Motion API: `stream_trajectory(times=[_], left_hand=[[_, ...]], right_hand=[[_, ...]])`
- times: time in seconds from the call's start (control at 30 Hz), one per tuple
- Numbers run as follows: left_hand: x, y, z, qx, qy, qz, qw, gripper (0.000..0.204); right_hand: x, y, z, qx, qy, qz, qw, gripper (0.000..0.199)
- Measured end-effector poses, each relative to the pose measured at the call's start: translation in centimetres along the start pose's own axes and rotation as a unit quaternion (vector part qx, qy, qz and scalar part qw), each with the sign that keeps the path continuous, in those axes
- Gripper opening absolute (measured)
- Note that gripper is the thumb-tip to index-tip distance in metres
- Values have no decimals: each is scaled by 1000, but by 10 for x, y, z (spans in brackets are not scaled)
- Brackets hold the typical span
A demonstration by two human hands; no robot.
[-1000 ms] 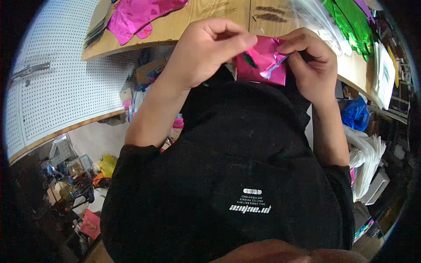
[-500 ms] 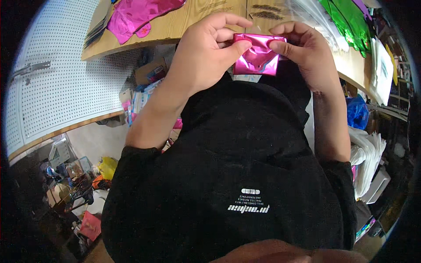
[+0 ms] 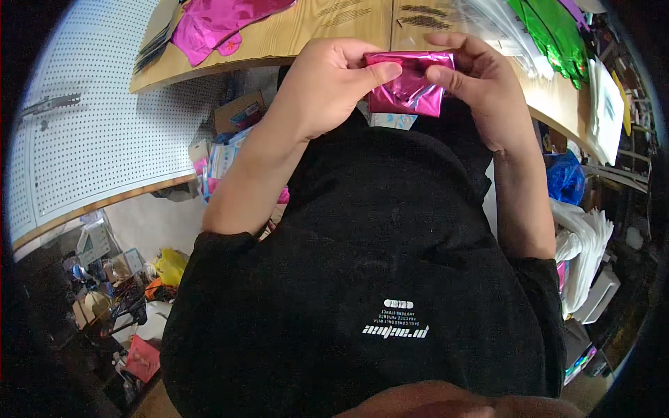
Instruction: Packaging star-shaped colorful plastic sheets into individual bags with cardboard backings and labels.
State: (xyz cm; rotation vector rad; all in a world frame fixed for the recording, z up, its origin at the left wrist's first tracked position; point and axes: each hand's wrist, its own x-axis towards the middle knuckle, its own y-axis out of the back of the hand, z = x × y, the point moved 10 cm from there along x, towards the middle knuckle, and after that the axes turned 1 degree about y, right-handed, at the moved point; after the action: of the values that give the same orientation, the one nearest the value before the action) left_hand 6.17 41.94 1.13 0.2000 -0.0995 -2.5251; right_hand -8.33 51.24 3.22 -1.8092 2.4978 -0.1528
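Observation:
Both my hands are raised in front of me, just over the near edge of the table, at a small folded square of shiny pink foil point(image 3: 407, 102). My left hand point(image 3: 327, 82) pinches its left side, thumb lying flat across the front and the other fingers behind it. At the upper right corner my right hand point(image 3: 488, 82) presses its thumb on the foil, while its fingers curl behind and are partly hidden. The foil's face is creased, with a darker fold between the two thumbs.
A flat pink foil piece point(image 3: 223, 26) lies on the wooden table point(image 3: 293, 35), with green foil point(image 3: 554, 38) and clear plastic sleeves point(image 3: 498, 31) to the right. White pegboard point(image 3: 111, 118) stands at left. White bags point(image 3: 584, 244) hang at right; mixed clutter point(image 3: 118, 292) fills the lower left.
The foil square has shifted slightly left and tilted, so its face looks darker. My left fingers, raised above its edge before, have gone down behind it.

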Motion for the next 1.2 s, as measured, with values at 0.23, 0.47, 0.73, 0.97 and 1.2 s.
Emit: stream_trajectory(times=[0.23, 0.47, 0.73, 0.97, 1.2], left_hand=[[-3, 6, 1, -26, -99, 88, 991, 30], [-34, 3, 16, -211, -101, 154, 960, 27], [-23, 8, -3, -278, -34, 112, 953, 24], [-25, 3, 3, -133, -41, 96, 986, 21], [-18, -15, -3, -153, -42, 41, 986, 19]], right_hand=[[-9, 10, 1, -129, -15, 76, 989, 19], [-50, -29, -79, -434, 400, 131, 797, 21], [-55, -74, -73, -504, 451, -31, 736, 32], [-8, 3, -26, 53, 100, 90, 990, 43], [-5, -5, 20, 65, -35, 45, 996, 20]])
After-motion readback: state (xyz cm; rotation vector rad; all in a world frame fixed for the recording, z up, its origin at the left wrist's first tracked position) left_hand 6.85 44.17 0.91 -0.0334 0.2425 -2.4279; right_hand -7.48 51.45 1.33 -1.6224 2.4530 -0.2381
